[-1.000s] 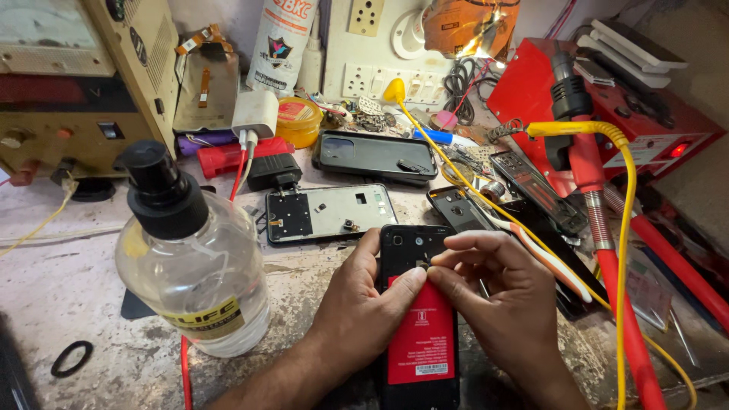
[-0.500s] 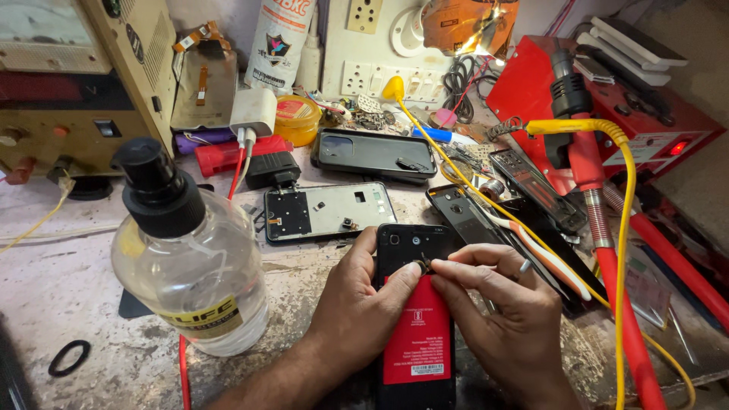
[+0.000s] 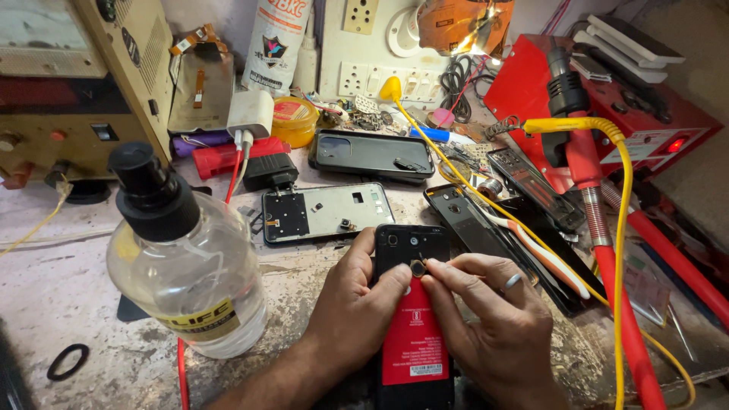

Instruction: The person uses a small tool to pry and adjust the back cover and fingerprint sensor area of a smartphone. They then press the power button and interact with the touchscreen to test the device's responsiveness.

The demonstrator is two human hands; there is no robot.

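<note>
An opened black phone (image 3: 411, 250) with a red battery (image 3: 414, 342) lies lengthwise in front of me on the worn bench. My left hand (image 3: 355, 304) grips its left edge, thumb resting on the top of the battery. My right hand (image 3: 497, 326), with a ring on one finger, pinches a small round ring-shaped part (image 3: 418, 267) between thumb and forefinger, right over the phone's upper section below the camera area.
A clear liquid bottle with a black pump cap (image 3: 182, 258) stands at the left. Phone frames and back covers (image 3: 326, 212) lie behind. A red hot-air station (image 3: 607, 99), its red handle and yellow cable (image 3: 619, 250) run along the right. A power supply (image 3: 68, 83) stands at the back left.
My right fingers have shifted slightly left and down onto the phone's upper section with the small round part. The left thumb has closed in beside them.
</note>
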